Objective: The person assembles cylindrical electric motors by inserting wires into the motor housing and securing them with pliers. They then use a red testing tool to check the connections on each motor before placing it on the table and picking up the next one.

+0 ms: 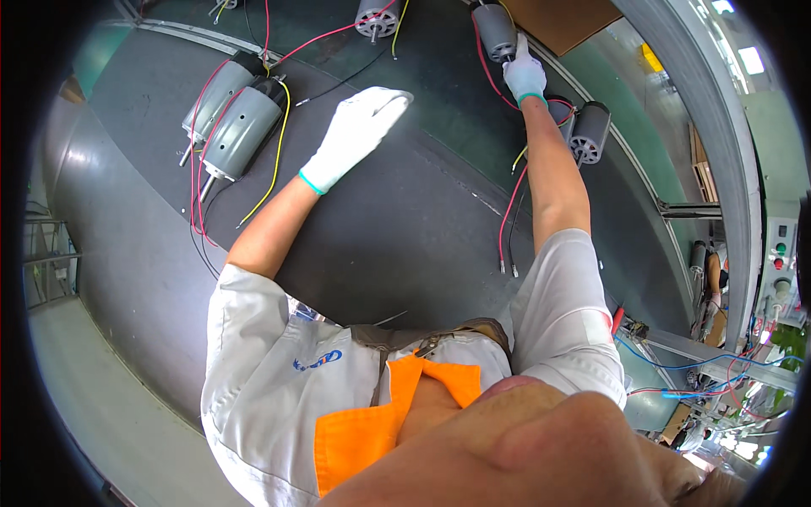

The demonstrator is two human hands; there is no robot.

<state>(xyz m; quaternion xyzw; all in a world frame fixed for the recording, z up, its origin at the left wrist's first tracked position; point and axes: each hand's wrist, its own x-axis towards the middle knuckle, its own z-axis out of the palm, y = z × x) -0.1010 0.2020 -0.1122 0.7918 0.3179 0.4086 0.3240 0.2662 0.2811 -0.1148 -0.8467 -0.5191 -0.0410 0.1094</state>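
My right hand, in a white glove with a teal cuff, reaches to the far right. Its fingers close on the shaft end of a grey cylindrical electric motor, one finger lying along the casing. My left hand, gloved the same way, hovers over the dark work surface left of centre. Its fingers are bent and pressed together, and nothing shows in them. Nearest to it on the left lie two bigger silver-grey motors, side by side, with red, yellow and black leads.
Another grey motor lies at the far edge of the dark table. Right of my right forearm is a motor with loose leads. A metal frame and a control box stand at the right. Cardboard lies at the far right.
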